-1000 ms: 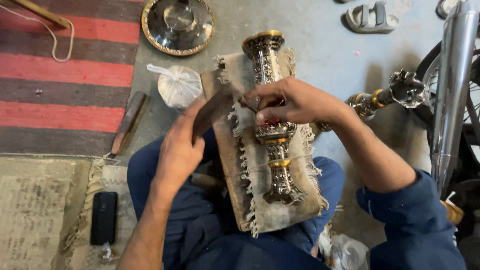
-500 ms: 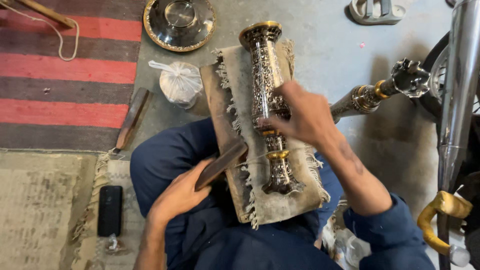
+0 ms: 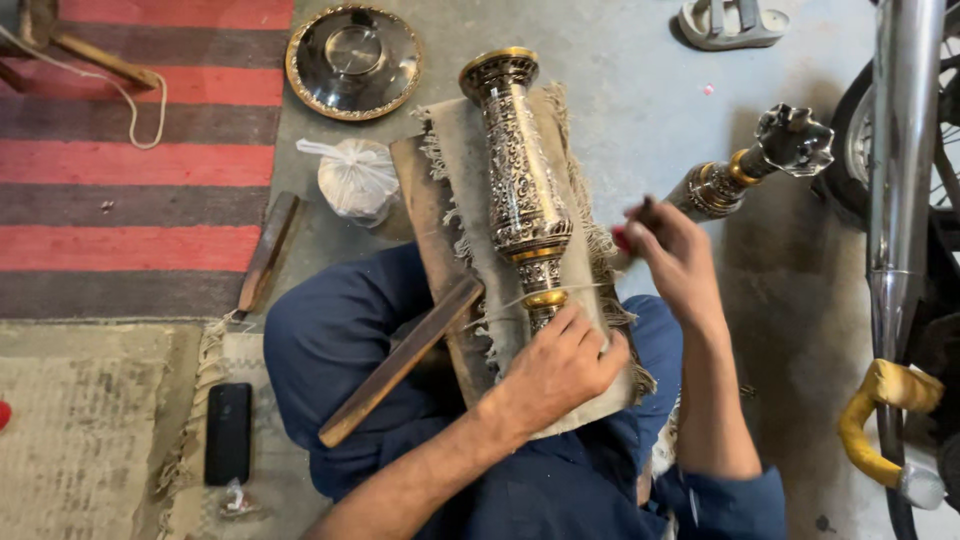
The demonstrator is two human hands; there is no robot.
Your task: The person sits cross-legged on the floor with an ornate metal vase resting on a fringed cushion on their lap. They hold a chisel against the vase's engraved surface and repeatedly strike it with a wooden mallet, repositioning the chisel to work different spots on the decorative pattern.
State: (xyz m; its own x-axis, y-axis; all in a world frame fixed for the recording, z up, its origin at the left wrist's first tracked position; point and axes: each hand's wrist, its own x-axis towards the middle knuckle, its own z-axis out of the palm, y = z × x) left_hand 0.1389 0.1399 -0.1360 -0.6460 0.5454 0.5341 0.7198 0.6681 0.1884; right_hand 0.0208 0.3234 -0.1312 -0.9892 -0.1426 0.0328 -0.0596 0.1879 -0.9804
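- Left hand [image 3: 557, 368] down on shiny metal stand [image 3: 520, 190], fingers curled over its low end.
- Stand flat on frayed cloth [image 3: 470, 170] across lap.
- Right hand [image 3: 675, 255] up, fingers pinching small red-tipped tool [image 3: 624, 238].

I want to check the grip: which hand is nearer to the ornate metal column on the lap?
The left hand: it rests on the ornate metal column's lower end. The right hand is beside it, apart.

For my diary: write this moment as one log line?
left hand: presses engraved metal vase on cloth | right hand: holds red-handled tool beside it
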